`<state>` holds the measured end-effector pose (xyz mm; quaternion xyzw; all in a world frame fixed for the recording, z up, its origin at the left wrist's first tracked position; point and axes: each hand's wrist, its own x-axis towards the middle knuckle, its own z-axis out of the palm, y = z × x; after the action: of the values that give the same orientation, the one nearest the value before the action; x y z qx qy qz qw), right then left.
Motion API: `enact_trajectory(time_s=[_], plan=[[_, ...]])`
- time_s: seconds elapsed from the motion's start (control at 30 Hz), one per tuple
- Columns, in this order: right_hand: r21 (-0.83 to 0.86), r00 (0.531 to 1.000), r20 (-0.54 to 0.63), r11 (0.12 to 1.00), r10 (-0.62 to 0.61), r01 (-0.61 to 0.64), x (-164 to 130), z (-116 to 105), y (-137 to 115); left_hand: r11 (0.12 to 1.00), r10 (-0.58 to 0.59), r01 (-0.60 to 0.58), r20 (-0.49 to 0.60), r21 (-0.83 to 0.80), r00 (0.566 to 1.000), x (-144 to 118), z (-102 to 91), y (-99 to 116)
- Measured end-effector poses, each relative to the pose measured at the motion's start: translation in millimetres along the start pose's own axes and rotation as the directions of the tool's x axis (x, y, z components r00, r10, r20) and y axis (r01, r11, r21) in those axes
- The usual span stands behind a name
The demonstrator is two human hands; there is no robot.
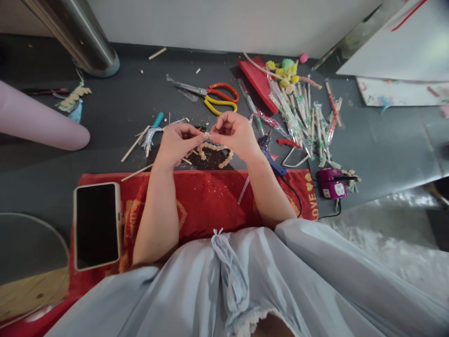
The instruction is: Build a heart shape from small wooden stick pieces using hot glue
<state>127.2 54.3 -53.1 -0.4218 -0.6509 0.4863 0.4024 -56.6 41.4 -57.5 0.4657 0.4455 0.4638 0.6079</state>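
My left hand (180, 144) and my right hand (235, 135) meet above the dark table. Both pinch a small beige, knobbly piece (206, 135) between thumb and fingers; its exact kind is too small to make out. Just below the hands, a curved strip of beige knobbly pieces (226, 160) lies on the table, partly hidden by my fingers. Scissors (219, 96) with one red and one yellow handle lie beyond the hands. A blue glue gun (271, 159) stands beside my right wrist.
A red towel (217, 196) lies under my forearms, with a phone (97, 227) at its left. Plastic-wrapped chopsticks (298, 112) are piled at the right, near a purple box (331, 184) with a cord. Loose thin sticks (136, 173) and white strands (150, 136) are at the left.
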Motion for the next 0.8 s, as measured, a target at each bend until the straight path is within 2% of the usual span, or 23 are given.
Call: enact_trajectory(time_s=[0.2, 0.47, 0.8], plan=[[-0.002, 1.0, 0.006, 1.0, 0.027, -0.027, 1.3, 0.0, 3.9, 1.0, -0.003, 0.003, -0.006, 0.027, 1.0, 0.1, -0.4, -0.9], [0.086, 0.996, -0.002, 0.993, 0.086, -0.085, 1.0, 2.2, -1.6, 0.994, -0.059, 0.063, -0.043, 0.088, 0.997, -2.9, 2.0, 6.3], [0.072, 0.999, 0.001, 0.996, 0.053, -0.053, 2.5, 2.6, 6.9, 0.997, -0.045, 0.048, -0.059, 0.054, 0.997, -3.2, 3.3, 8.6]])
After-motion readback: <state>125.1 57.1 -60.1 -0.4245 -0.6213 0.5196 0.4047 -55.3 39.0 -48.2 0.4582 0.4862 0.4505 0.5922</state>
